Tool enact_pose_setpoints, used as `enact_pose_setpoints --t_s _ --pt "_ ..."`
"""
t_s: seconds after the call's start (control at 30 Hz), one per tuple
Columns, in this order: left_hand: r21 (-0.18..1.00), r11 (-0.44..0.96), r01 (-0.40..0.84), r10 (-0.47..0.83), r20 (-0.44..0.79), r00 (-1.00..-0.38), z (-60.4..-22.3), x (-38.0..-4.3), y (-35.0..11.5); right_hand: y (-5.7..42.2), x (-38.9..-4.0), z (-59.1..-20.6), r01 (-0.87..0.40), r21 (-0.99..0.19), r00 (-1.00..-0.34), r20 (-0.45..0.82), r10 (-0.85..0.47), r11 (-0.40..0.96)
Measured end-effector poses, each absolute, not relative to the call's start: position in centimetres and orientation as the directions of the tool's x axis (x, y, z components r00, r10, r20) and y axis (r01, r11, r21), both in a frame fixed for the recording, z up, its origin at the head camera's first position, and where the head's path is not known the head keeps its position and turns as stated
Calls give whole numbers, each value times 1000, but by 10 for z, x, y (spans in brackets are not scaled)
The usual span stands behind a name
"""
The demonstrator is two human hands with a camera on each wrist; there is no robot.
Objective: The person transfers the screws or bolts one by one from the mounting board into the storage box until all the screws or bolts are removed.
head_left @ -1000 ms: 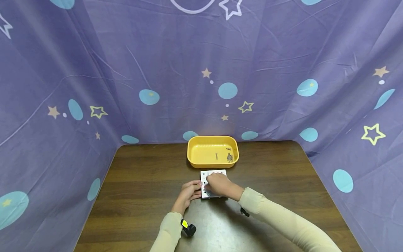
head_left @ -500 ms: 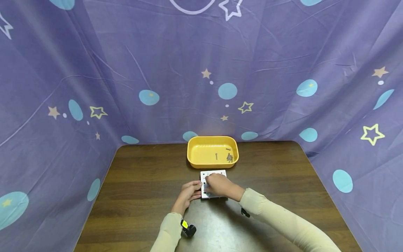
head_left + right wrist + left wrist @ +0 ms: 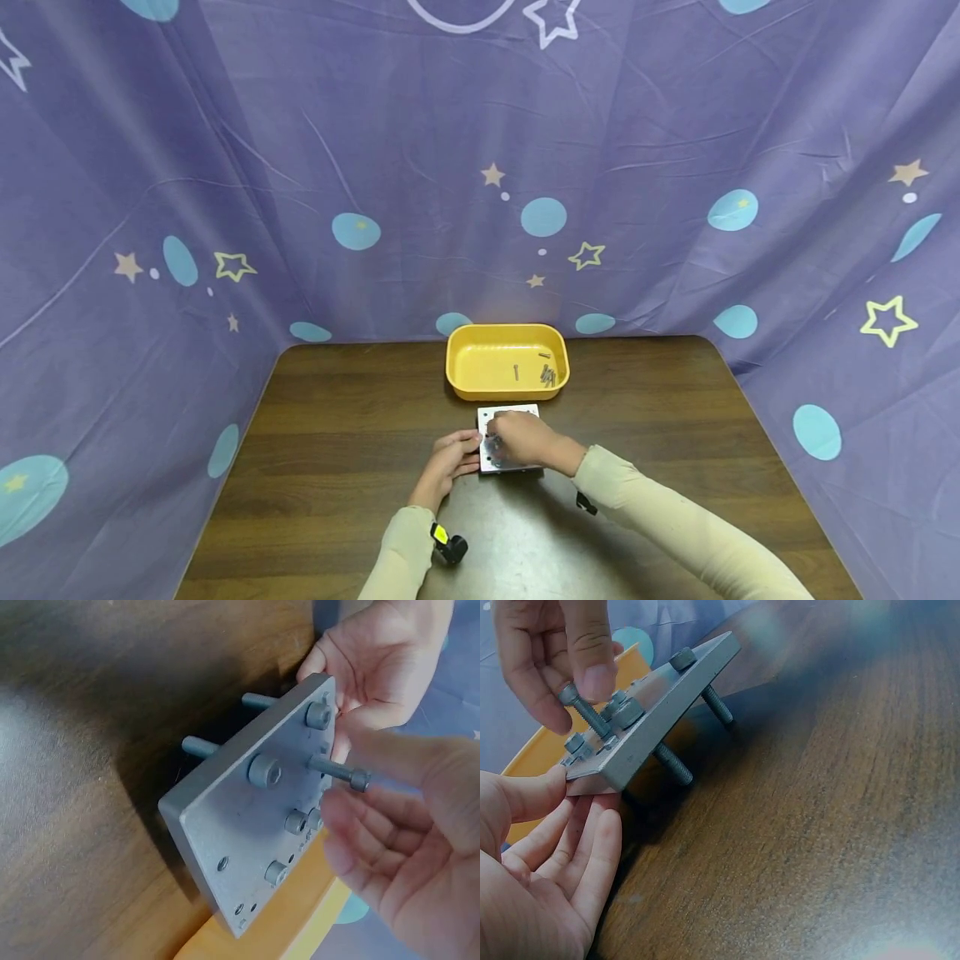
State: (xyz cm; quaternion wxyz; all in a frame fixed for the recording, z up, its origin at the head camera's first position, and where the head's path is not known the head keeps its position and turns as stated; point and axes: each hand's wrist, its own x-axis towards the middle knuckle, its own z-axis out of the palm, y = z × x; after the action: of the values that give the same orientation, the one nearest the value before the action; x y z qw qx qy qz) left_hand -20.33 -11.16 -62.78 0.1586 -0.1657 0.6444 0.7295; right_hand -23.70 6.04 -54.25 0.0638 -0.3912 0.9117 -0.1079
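A silver metal plate (image 3: 214,832) with holes stands tilted above the table, several socket-head bolts fitted in it and shanks protruding below. My left hand (image 3: 544,859) pinches the plate's edge, thumb on the top face and fingers underneath. Above the same plate (image 3: 491,452), my right hand (image 3: 523,438) covers much of it in the head view. Its thumb and index finger lie on either side of a bolt (image 3: 337,771) whose shank rises well out of its hole. Other bolts, such as the large one (image 3: 264,772), sit with their heads low on the face.
Just beyond the plate is a yellow tray (image 3: 480,395) with several loose bolts (image 3: 548,375), mostly at its right end. Wooden table (image 3: 345,433) surrounds both hands. A purple patterned curtain (image 3: 420,167) hangs behind and along both sides.
The right hand's fingers have shifted slightly over the plate. Left hand, plate and tray stay in place.
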Motion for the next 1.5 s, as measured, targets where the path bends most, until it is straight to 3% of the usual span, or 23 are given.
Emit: enact_pose_setpoints --t_s 0.2,0.47,0.77,1.03,1.17,1.3,1.5 --pt "889 -117 -443 11 -445 -895 -630 -204 -112 58 -235 -545 -669 -202 -732 10 -682 715" --pt "888 -122 -443 11 -445 -895 -629 -202 -111 57 -232 -539 -741 -175 -657 -9 -754 648" --pt "887 -117 -447 23 -448 -894 -628 -203 -112 57 -233 -541 -641 -210 -749 -35 -661 738" --pt "902 -134 -410 31 -410 -911 -635 -204 -114 58 -234 -539 -729 -215 -662 -23 -749 650" --pt "921 -171 -350 79 -342 -937 -654 -209 -119 58 -234 -538 -679 -224 -710 -38 -703 699" --pt "907 -145 -396 48 -393 -918 -645 -207 -116 57 -233 -540 -652 -225 -742 -10 -671 724" --pt "886 -121 -447 26 -447 -894 -623 -202 -111 57 -232 -540 -740 -207 -656 15 -755 639"
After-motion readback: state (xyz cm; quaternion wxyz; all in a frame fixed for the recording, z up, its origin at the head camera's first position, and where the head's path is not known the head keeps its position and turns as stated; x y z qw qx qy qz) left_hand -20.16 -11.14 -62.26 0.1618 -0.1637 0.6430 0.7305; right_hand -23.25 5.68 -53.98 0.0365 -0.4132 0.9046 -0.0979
